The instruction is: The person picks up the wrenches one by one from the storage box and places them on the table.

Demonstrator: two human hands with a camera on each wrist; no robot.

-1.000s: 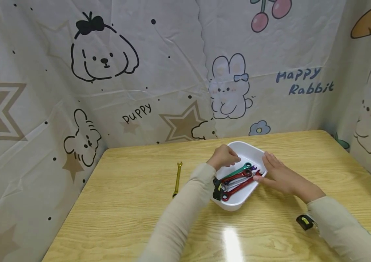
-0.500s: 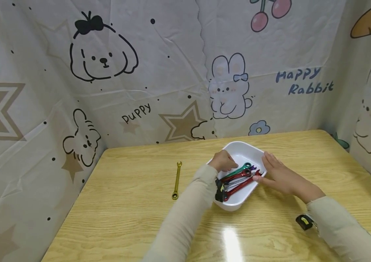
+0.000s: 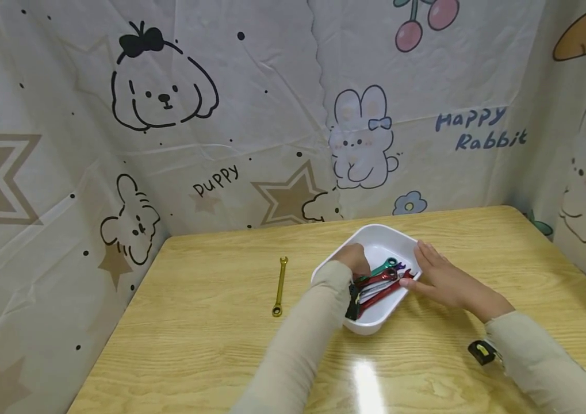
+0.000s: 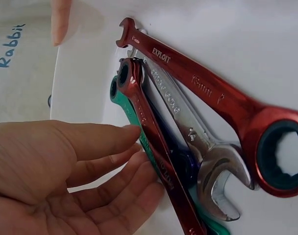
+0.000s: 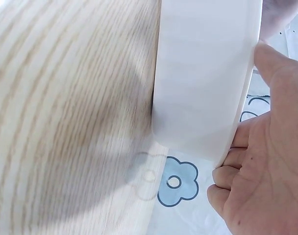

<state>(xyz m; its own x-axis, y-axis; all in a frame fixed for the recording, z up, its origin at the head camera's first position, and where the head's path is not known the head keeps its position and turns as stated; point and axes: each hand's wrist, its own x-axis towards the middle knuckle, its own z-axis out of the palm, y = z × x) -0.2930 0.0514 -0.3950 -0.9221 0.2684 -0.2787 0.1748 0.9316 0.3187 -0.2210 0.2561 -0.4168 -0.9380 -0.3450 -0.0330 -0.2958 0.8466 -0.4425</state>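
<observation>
In the head view, my left hand (image 3: 352, 261) reaches down into a white plastic bin (image 3: 388, 241) that holds several combination wrenches. The left wrist view shows its thumb and bent fingers at the edge of a green ratchet wrench (image 4: 121, 104). Beside it lie a smaller red wrench (image 4: 149, 125), a silver wrench (image 4: 169, 100) and a large red wrench (image 4: 212, 95); a dark blue one (image 4: 159, 115) is partly hidden beneath. My right hand (image 3: 443, 279) rests against the bin's right side, its thumb over the rim and its fingers along the outer edge, as the right wrist view also shows.
A yellow wrench (image 3: 280, 287) lies alone on the wooden table (image 3: 194, 322), left of the bin. Small black devices sit at both wrists, the right one (image 3: 481, 352) hanging close over the table. Printed cloth (image 3: 210, 138) walls off the back and sides.
My left hand has lowered into the bin and moved toward its near side, closing in on the green wrench. My right hand stays in place on the rim.
</observation>
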